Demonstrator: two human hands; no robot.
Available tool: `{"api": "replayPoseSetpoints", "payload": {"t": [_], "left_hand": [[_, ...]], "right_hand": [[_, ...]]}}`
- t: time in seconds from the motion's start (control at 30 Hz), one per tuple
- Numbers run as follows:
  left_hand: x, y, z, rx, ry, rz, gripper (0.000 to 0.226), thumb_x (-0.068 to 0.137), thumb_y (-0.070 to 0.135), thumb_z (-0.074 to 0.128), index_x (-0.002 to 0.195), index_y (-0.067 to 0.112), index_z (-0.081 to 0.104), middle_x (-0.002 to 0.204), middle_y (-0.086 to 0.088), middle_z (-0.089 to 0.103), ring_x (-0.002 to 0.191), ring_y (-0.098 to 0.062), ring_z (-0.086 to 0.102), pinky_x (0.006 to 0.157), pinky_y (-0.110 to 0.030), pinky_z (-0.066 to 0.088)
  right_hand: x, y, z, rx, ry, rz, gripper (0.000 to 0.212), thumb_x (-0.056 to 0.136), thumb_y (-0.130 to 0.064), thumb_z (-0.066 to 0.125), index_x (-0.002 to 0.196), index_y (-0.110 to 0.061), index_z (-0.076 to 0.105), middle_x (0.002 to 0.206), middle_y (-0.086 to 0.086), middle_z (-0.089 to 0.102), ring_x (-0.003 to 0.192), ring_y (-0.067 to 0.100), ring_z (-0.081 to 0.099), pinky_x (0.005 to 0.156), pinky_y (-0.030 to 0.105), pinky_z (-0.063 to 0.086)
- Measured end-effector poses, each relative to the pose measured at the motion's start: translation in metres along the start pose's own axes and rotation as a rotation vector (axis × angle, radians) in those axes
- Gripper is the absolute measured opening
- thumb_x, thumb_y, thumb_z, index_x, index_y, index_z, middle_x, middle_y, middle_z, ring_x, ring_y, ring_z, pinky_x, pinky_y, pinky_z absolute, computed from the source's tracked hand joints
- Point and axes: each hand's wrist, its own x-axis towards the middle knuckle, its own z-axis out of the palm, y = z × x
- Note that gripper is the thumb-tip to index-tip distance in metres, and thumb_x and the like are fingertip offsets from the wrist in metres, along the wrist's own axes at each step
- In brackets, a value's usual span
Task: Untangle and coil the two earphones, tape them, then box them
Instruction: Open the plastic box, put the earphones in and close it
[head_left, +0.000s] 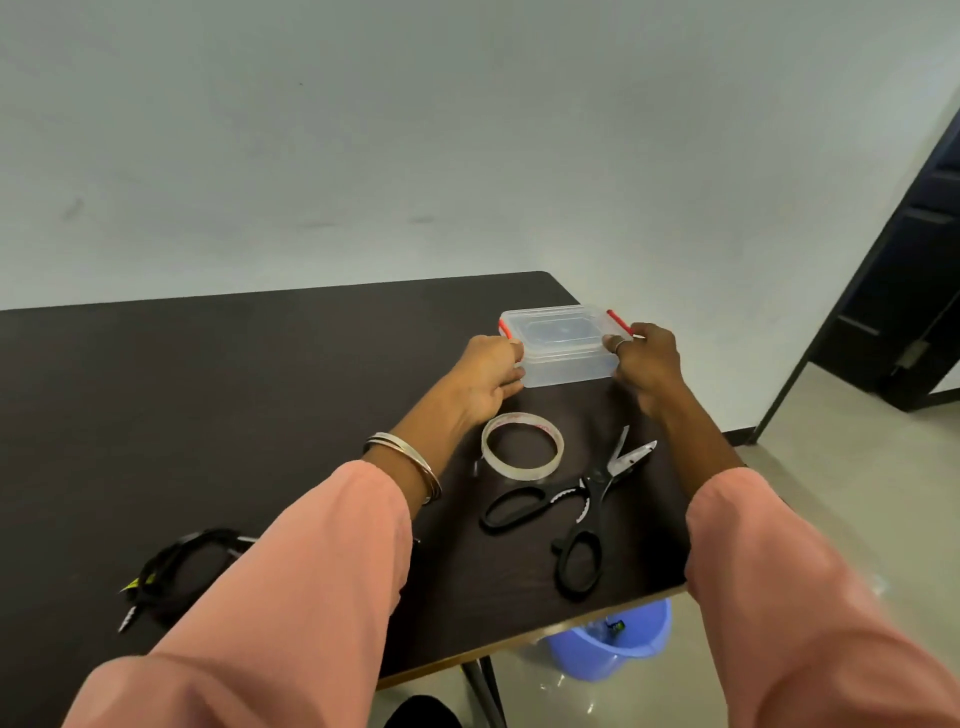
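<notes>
The box (563, 345) is clear, smooth plastic with red plastic clips. The tape (522, 444) is a glossy transparent film. The scissors (582, 512) have bare metal blades and matt black plastic handles. The table (234, 389) is dark, matt wood grain. The sleeves (291, 587) are soft pink cloth.
</notes>
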Motion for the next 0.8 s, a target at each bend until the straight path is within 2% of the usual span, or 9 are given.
{"api": "replayPoseSetpoints", "payload": {"t": [0.07,0.17,0.3,0.4,0.47,0.57,0.67,0.8], "left_hand": [[-0.002,0.001,-0.002,-0.027,0.012,0.015,0.035,0.096,0.008,0.049,0.131,0.009,0.052,0.125,-0.009,0.061,0.109,-0.021,0.061,0.082,-0.027,0.051],[-0.010,0.006,-0.012,-0.025,0.051,0.055,0.031,0.094,0.011,0.054,0.126,0.011,0.056,0.120,-0.007,0.064,0.104,-0.021,0.064,0.087,-0.034,0.054],[-0.035,0.021,-0.039,-0.053,0.182,0.130,0.021,0.095,0.018,0.055,0.113,0.010,0.061,0.099,-0.004,0.068,0.081,-0.017,0.066,0.064,-0.028,0.053],[-0.053,0.028,-0.070,-0.102,0.272,0.141,0.029,0.093,0.024,0.059,0.118,0.009,0.058,0.091,-0.003,0.068,0.068,-0.015,0.064,0.052,-0.026,0.049],[-0.065,0.028,-0.095,-0.115,0.322,0.139,0.032,0.091,0.024,0.062,0.118,0.009,0.059,0.082,-0.001,0.066,0.060,-0.013,0.061,0.046,-0.023,0.047],[-0.083,0.024,-0.133,-0.083,0.411,0.139,0.021,0.089,0.022,0.065,0.105,0.009,0.062,0.071,0.001,0.061,0.056,-0.013,0.055,0.048,-0.025,0.046],[-0.102,0.016,-0.170,-0.060,0.492,0.149,0.009,0.089,0.020,0.064,0.091,0.011,0.064,0.070,0.000,0.060,0.061,-0.014,0.054,0.055,-0.029,0.046],[-0.123,0.002,-0.212,-0.020,0.552,0.159,0.014,0.089,0.023,0.066,0.079,0.013,0.063,0.068,0.000,0.062,0.061,-0.016,0.059,0.059,-0.030,0.048]], "right_hand": [[-0.001,-0.004,0.001,0.038,0.030,0.004,0.052,0.086,-0.016,0.069,0.133,-0.011,0.048,0.132,0.009,0.053,0.115,0.031,0.056,0.098,0.042,0.050],[-0.010,-0.013,0.006,0.076,0.037,-0.048,0.048,0.084,-0.015,0.071,0.128,-0.010,0.052,0.122,0.008,0.056,0.108,0.029,0.059,0.098,0.041,0.051],[-0.041,-0.033,0.021,0.124,-0.019,-0.102,0.044,0.083,-0.015,0.072,0.122,-0.007,0.055,0.106,0.001,0.055,0.091,0.023,0.060,0.091,0.037,0.054],[-0.070,-0.046,0.035,0.163,-0.127,-0.118,0.030,0.079,-0.009,0.074,0.105,-0.007,0.059,0.100,0.004,0.058,0.081,0.020,0.060,0.083,0.035,0.057],[-0.091,-0.052,0.048,0.201,-0.190,-0.118,0.027,0.077,-0.005,0.074,0.101,-0.003,0.061,0.101,0.009,0.062,0.083,0.023,0.061,0.077,0.035,0.059],[-0.121,-0.057,0.072,0.239,-0.273,-0.125,0.023,0.077,-0.006,0.075,0.097,-0.002,0.065,0.098,0.011,0.065,0.083,0.024,0.064,0.069,0.030,0.058],[-0.147,-0.056,0.096,0.251,-0.334,-0.131,0.013,0.080,-0.010,0.074,0.087,-0.004,0.066,0.093,0.010,0.065,0.078,0.023,0.064,0.064,0.029,0.058],[-0.171,-0.050,0.126,0.199,-0.385,-0.098,0.015,0.082,-0.008,0.072,0.094,-0.001,0.064,0.103,0.015,0.066,0.084,0.028,0.067,0.059,0.030,0.058]]}}
